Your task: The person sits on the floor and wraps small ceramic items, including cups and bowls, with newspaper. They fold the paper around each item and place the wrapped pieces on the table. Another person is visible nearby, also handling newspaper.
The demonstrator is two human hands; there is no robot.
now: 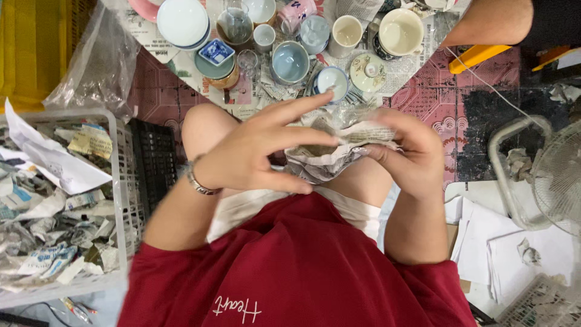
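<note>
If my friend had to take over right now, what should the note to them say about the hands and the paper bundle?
Left hand: fingers spread, palm pressed on the crumpled newspaper bundle, above the lap.
Right hand: fingers pinch the bundle's right side.
What is inside the bundle cannot be seen; the paper covers it all round.
Cups, bowls and saucers stand unwrapped on newspaper sheets on the floor ahead.
White plastic basket at the left holds crumpled newspaper.
White paper sheets lie at the right near a fan.
Another person's arm shows at the top right.
Done: paper closed round one item. Left: the crockery ahead is bare.
</note>
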